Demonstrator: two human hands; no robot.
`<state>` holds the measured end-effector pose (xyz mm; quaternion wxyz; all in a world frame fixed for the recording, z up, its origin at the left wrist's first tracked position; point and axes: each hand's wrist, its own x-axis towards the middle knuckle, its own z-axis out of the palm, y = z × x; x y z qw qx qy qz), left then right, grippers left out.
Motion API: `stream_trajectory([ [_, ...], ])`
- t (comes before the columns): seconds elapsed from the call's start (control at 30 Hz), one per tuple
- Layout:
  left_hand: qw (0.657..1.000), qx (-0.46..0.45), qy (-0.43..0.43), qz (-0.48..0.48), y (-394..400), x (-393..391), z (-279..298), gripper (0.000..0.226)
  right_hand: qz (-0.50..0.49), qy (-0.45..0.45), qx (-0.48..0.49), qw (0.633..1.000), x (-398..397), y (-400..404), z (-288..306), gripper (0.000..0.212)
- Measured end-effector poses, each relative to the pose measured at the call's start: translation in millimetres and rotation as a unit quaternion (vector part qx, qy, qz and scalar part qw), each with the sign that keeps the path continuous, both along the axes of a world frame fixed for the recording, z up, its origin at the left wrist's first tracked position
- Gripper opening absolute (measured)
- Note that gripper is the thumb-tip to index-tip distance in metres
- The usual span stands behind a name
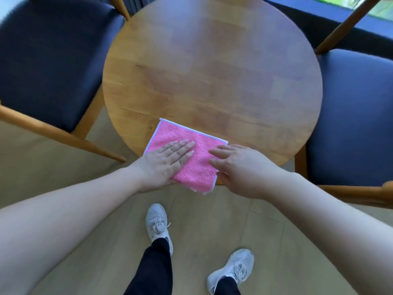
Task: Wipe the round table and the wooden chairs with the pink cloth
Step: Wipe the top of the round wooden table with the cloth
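A folded pink cloth (191, 150) with a white hem lies at the near edge of the round wooden table (212, 71), one corner hanging over the rim. My left hand (165, 160) lies flat on the cloth's left half, fingers together and extended. My right hand (240, 167) rests at the cloth's right edge, fingers spread, its fingertips touching the cloth. A wooden chair with a dark blue seat (49, 60) stands left of the table. Another such chair (353, 116) stands on the right.
The chairs' wooden arms (63, 133) reach toward me on both sides of the table. Light wood floor (212, 231) lies below, with my two feet in white sneakers (157, 222). A dark window ledge (319, 20) runs behind the table.
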<state>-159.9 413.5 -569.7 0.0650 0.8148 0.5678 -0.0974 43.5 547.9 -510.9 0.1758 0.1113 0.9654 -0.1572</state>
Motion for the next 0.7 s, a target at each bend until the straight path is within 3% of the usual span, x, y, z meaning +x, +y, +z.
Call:
stream_trajectory([
  [0.13,0.998,-0.019,-0.006,0.052,-12,-15,-10,0.075,0.067,-0.057,0.001,0.996,-16,-7,-22,0.043],
  [0.23,0.981,-0.028,-0.046,0.184,-32,-4,-12,0.080,0.084,-0.072,0.018,0.994,-23,-7,-25,0.048],
  [0.37,0.901,0.084,-0.166,0.392,-62,36,2,0.068,0.117,-0.126,0.039,0.984,-28,-5,-18,0.053],
  [0.47,0.854,0.122,-0.194,0.466,-71,61,2,0.054,0.134,-0.142,0.058,0.979,-31,-4,-14,0.054],
  [0.57,0.764,0.145,-0.242,0.580,-68,76,-1,0.044,0.155,-0.142,0.080,0.974,-34,-5,-12,0.055],
  [0.7,0.573,0.116,-0.313,0.749,-39,89,-2,0.072,0.176,-0.140,0.096,0.970,-39,-4,-13,0.056],
])
